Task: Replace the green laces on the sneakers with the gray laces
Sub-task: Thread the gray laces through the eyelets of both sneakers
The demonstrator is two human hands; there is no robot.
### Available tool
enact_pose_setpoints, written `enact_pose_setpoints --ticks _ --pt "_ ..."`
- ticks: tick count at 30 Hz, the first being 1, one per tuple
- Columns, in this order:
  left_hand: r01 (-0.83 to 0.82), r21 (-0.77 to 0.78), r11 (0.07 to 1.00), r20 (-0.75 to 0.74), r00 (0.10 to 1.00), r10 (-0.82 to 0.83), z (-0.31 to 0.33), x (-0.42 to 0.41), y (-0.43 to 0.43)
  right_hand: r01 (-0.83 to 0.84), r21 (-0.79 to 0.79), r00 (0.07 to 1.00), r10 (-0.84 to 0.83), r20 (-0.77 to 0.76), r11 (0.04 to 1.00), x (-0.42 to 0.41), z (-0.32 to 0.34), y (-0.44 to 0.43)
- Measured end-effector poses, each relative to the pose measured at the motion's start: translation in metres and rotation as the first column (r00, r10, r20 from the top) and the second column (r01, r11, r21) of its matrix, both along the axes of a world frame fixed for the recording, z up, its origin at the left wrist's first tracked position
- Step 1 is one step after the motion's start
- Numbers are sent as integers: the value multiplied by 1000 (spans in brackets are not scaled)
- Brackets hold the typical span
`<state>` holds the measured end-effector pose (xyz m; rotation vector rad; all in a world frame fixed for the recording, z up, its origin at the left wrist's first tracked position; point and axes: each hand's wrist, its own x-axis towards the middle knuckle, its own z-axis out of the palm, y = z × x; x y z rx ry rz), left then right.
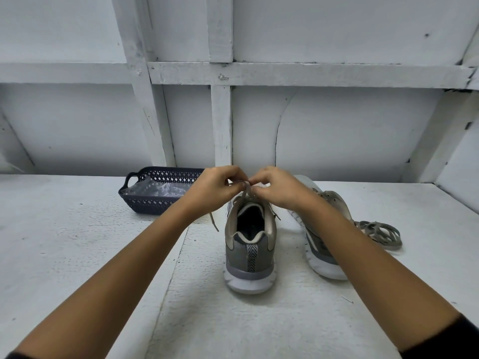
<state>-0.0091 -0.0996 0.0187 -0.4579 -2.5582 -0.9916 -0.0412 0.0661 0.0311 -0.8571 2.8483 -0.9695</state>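
A grey sneaker stands upright in the middle of the white surface, heel toward me. A gray lace rises from its eyelets. My left hand and my right hand meet above the tongue, each pinching the lace. One loose lace end hangs down the shoe's left side. The second sneaker lies tipped on its side to the right, partly behind my right forearm. A loose pile of lace, dull grey-green, lies beyond it.
A dark blue perforated basket with clear plastic inside sits at the back left, close to my left hand. A white panelled wall with beams rises right behind the surface.
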Motion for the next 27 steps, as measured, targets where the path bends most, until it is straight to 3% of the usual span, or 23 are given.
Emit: enact_pose_setpoints --ticks 3,10,12,14,15,17,19,22,24,27 --pt "-15 -1 1000 2 1000 15 0 2 0 17 -101 997 -9 80 995 -1 -8 0" --pt "-94 -35 995 84 992 96 -7 14 -18 276 -162 960 -279 4 947 5 -16 23" --pt "-96 -57 994 145 984 103 -15 17 -27 324 -156 946 -316 70 933 7 -22 31" --pt "-99 -32 995 217 971 103 -21 20 -30 344 -292 926 -270 264 893 8 -26 37" --pt "-116 20 993 244 964 107 -23 21 -29 348 -402 906 -195 375 847 9 -26 37" --pt "-153 267 951 282 957 75 -24 22 -21 382 -602 854 -19 520 701 11 -25 36" --pt "-173 551 816 300 954 0 -22 21 -8 417 -728 816 128 563 545 13 -25 29" --pt "-155 762 628 281 954 -106 -21 21 14 443 -802 782 265 564 401 18 -27 14" --pt "-129 807 577 243 962 -125 -20 22 26 435 -820 795 268 544 372 20 -28 5" --pt "-104 800 590 208 972 -111 -22 20 34 389 -797 860 130 494 461 20 -31 -2"
